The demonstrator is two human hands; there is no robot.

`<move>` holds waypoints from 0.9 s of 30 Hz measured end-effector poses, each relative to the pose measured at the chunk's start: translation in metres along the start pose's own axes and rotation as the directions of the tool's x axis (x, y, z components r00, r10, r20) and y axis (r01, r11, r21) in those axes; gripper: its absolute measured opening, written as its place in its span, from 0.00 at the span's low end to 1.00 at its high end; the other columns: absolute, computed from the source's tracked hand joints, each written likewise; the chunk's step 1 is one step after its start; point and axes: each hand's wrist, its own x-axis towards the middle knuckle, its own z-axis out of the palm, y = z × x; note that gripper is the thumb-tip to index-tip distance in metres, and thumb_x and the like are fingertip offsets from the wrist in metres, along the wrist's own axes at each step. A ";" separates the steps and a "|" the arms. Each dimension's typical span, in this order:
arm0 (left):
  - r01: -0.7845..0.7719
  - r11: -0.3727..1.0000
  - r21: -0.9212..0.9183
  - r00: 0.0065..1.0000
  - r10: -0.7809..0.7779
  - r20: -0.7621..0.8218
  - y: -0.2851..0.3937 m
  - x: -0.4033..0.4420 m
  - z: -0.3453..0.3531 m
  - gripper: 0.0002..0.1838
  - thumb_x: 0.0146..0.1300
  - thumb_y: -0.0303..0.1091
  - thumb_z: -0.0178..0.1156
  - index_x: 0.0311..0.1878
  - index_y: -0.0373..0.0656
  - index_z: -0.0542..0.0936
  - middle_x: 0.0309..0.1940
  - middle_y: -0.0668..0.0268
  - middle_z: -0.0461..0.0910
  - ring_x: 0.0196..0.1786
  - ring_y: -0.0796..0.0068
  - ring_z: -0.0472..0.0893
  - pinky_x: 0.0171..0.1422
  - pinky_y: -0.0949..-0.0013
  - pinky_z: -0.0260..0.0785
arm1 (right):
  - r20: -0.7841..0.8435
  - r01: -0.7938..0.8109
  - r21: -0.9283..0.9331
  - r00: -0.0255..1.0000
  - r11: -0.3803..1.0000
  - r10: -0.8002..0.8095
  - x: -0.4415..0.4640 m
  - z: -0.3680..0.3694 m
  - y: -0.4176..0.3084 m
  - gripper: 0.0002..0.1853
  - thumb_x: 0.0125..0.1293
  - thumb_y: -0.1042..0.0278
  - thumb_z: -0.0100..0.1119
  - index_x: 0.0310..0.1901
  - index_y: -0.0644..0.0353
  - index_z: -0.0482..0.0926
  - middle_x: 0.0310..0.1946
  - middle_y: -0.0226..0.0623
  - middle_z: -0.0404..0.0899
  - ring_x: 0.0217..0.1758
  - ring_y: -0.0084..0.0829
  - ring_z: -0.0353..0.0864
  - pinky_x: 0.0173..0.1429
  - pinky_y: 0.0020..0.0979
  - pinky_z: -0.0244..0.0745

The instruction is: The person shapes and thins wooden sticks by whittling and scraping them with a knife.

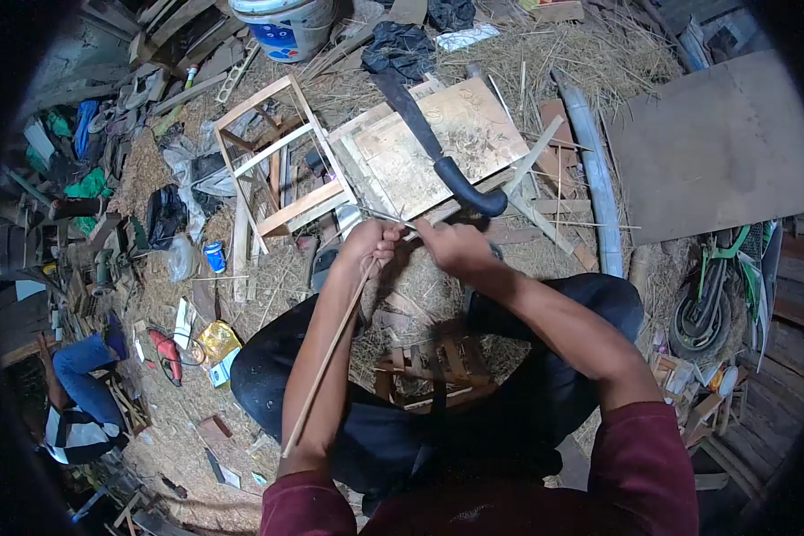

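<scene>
My left hand (372, 243) is closed around a long thin bamboo strip (326, 362), whose lower part runs back along my left forearm. Close beside it, my right hand (456, 246) is a closed fist. A narrow, blade-like piece (380, 214) shows between the hands; its grip, if it has one, is hidden by my right fingers. Just beyond the hands lies a machete (469, 189) with a black curved handle, its dark blade pointing away. It rests across a worn wooden board (402, 161) sprinkled with shavings.
A wooden frame (281, 143) stands left of the board. A bamboo pole (598, 179) and a large flat sheet (715, 147) lie to the right, near a motorbike wheel (701, 322). At left are a blue cup (214, 257), a red power tool (166, 355) and another person (85, 393).
</scene>
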 end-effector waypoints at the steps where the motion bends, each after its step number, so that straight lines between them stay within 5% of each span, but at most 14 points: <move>1: 0.004 1.000 -0.001 1.000 -0.004 -0.001 -0.001 0.000 -0.001 0.09 0.72 0.25 0.43 0.46 0.33 0.73 0.19 0.76 0.65 0.13 0.89 0.56 0.13 0.79 0.48 | 0.013 -0.021 -0.001 1.000 1.000 0.021 0.000 0.003 0.006 0.09 0.67 0.71 0.51 0.47 0.57 0.71 0.21 0.42 0.80 0.24 0.45 0.85 0.25 0.45 0.78; 7: -0.021 0.991 0.134 1.000 0.023 -0.012 -0.001 -0.004 0.002 0.12 0.70 0.24 0.40 0.48 0.36 0.73 0.18 0.79 0.66 0.13 0.89 0.57 0.13 0.80 0.48 | 0.033 -0.056 -0.008 0.998 0.998 0.056 -0.002 0.005 0.002 0.10 0.66 0.71 0.51 0.48 0.56 0.71 0.22 0.42 0.81 0.24 0.47 0.85 0.25 0.47 0.79; 11: -0.013 0.995 0.095 0.999 0.018 -0.049 -0.002 -0.010 0.009 0.14 0.68 0.23 0.38 0.49 0.35 0.73 0.17 0.79 0.65 0.13 0.89 0.57 0.14 0.80 0.49 | 0.186 -0.223 -0.038 0.956 0.974 0.226 0.001 -0.005 0.010 0.11 0.68 0.70 0.49 0.51 0.57 0.70 0.24 0.45 0.82 0.26 0.51 0.85 0.28 0.49 0.80; 14: -0.020 0.993 0.119 0.999 0.023 -0.026 -0.001 -0.003 0.005 0.15 0.67 0.23 0.38 0.50 0.34 0.73 0.18 0.79 0.65 0.13 0.89 0.57 0.15 0.79 0.50 | 0.220 -0.116 -0.038 0.968 0.992 0.122 0.002 -0.001 0.000 0.10 0.69 0.71 0.48 0.50 0.58 0.69 0.28 0.47 0.83 0.30 0.52 0.86 0.29 0.50 0.80; 16: -0.011 0.989 0.147 0.999 0.016 -0.036 -0.004 -0.004 0.003 0.15 0.67 0.23 0.38 0.51 0.32 0.72 0.18 0.79 0.65 0.13 0.88 0.57 0.15 0.79 0.51 | 0.239 -0.226 -0.060 0.942 0.972 0.234 0.006 -0.004 0.021 0.10 0.69 0.70 0.48 0.50 0.58 0.69 0.26 0.46 0.83 0.28 0.51 0.86 0.29 0.50 0.80; 27: -0.077 0.956 0.282 0.990 0.107 -0.092 -0.008 -0.001 0.005 0.14 0.68 0.24 0.44 0.45 0.30 0.80 0.17 0.74 0.66 0.13 0.85 0.61 0.15 0.75 0.52 | 0.213 -0.180 -0.008 0.961 0.984 0.178 0.007 -0.004 0.013 0.09 0.69 0.71 0.47 0.49 0.58 0.68 0.26 0.48 0.83 0.29 0.52 0.86 0.30 0.51 0.80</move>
